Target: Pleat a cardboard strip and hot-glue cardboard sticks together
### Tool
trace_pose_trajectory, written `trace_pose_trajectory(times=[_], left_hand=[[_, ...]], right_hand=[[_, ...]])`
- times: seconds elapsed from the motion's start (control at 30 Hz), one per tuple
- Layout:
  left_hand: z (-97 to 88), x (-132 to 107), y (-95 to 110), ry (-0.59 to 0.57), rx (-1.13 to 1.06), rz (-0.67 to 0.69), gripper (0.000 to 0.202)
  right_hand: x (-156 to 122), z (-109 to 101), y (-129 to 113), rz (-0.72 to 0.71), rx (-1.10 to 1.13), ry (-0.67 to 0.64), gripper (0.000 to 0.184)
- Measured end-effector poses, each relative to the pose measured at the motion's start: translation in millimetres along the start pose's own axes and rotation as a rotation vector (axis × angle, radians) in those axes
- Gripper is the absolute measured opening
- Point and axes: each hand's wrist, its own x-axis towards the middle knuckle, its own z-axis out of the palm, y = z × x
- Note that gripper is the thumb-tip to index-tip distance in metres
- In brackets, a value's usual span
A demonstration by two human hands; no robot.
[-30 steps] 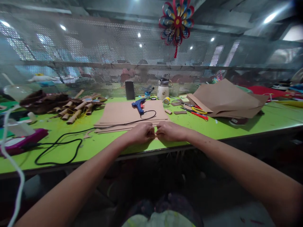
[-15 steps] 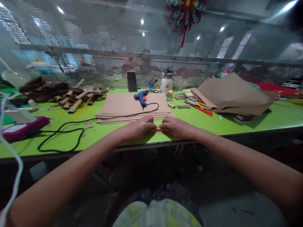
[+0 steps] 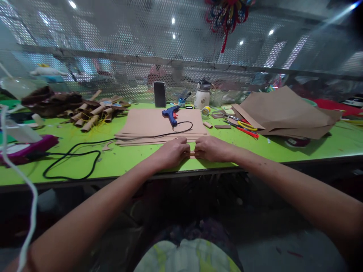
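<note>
Centre of the frame: we see both bare hands low over the bright green tabletop, near its front edge. Between them lies a small tan paper piece, slim and apparently rolled, just below the picture's middle. Left hand has its fingers curled on the piece's left end; right hand likewise grips the right end, fingertips bent down. Only a short middle stretch shows; fingers hide the rest.

Just above the hands, we note a stack of flat tan paper sheets, with a blue plastic glue gun with a red trigger lying on top. Its thin black cable trails toward the left of the frame. Left of centre, a heap of brown rolled paper tubes. Right of centre, scissors with red and yellow handles, beside large, creased brown paper sheets.
</note>
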Motion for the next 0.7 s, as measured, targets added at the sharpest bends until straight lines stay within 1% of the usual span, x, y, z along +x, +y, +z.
trace_pose_trajectory(times=[0.2, 0.3, 0.37, 0.5, 0.6, 0.67, 0.7], left_hand=[[-2.2, -4, -10, 0.015, -0.091, 0.076, 0.024], [-4.0, -4, -13, 0.004, -0.119, 0.095, 0.023], [-4.5, -4, -13, -0.008, -0.125, 0.101, 0.024], [-4.3, -5, -13, -0.007, -0.129, 0.089, 0.027], [-4.1, -5, -13, -0.011, -0.149, 0.075, 0.026], [-4.0, -6, -13, -0.007, -0.165, 0.066, 0.025], [-4.0, -6, -13, -0.007, -0.17, 0.061, 0.025]], right_hand=[[-5, -4, -1, -0.019, -0.015, -0.066, 0.015], [-8, -8, 1, -0.052, -0.003, -0.09, 0.007], [-9, -11, 2, -0.07, 0.004, -0.107, 0.006], [-5, -21, -1, -0.061, 0.003, -0.175, 0.009], [3, -25, -5, -0.056, -0.037, -0.245, 0.018], [7, -24, -7, -0.042, -0.067, -0.25, 0.025], [8, -22, -8, -0.03, -0.078, -0.232, 0.027]])
